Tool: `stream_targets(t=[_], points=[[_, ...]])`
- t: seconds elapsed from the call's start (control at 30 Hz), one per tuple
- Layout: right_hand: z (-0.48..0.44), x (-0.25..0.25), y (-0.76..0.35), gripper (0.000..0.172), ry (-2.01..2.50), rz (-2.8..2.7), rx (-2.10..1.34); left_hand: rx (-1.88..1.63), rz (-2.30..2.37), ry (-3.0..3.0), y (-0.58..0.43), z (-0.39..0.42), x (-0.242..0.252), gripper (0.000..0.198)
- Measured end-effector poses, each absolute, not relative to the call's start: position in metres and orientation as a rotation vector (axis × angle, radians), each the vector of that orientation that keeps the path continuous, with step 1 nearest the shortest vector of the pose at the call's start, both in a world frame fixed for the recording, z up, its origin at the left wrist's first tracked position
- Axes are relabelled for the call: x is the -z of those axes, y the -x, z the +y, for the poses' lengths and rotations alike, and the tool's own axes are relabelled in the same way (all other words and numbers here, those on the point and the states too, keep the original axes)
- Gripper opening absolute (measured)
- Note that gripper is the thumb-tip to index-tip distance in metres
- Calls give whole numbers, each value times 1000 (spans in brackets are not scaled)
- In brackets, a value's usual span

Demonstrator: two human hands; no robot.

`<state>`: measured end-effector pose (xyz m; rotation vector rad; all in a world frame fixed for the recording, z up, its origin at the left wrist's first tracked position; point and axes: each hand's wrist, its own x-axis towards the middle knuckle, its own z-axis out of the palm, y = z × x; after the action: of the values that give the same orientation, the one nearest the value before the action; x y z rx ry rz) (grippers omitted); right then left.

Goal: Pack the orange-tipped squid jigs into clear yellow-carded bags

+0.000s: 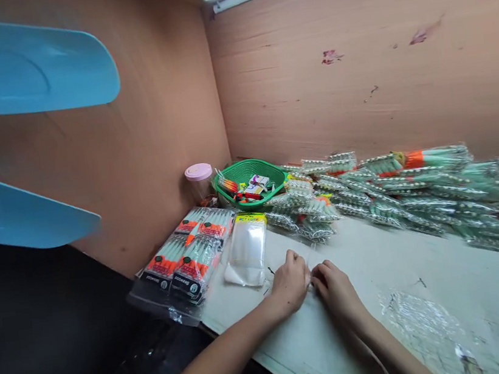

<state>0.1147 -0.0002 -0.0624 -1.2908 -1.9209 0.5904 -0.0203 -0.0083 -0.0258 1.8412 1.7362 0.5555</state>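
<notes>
Over the white tabletop (290, 353), my left hand (291, 281) and my right hand (335, 286) are close together. Both have their fingers curled in a pinch. Something small and pale or clear may be between the fingertips, but it is too small and covered to name. Just left of my left hand lies a stack of clear plastic bags (248, 254) with a yellow printed header. Small dark bits lie on the table beside that hand.
Orange-and-white packets (188, 250) lie at the left edge. Behind stand a green basket (250, 167) of small items and a pink-lidded jar (198, 172). Bundled clear packets (383, 194) line the back wall. Crumpled clear plastic (423, 317) lies right. Blue fan blades (26, 63) hang upper left.
</notes>
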Motion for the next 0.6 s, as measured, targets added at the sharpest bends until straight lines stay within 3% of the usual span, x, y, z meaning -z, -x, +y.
stream_targets(t=[0.13, 0.3, 0.43, 0.6], points=[[-8, 44, -81, 26, 1176, -1964, -588, -913, 1734, -1594, 24, -23, 23, 29], [-68, 6, -42, 21, 778, -2260, -666, -1175, 1786, -1363, 79, -82, 16, 33], [-107, -7, -33, 45, 506, -2456, -770, -1146, 2038, -1164, 158, -163, 34, 37], [-107, 5, -53, 34, 630, -2420, -746, -820, 2368, -796, 256, -233, 98, 30]])
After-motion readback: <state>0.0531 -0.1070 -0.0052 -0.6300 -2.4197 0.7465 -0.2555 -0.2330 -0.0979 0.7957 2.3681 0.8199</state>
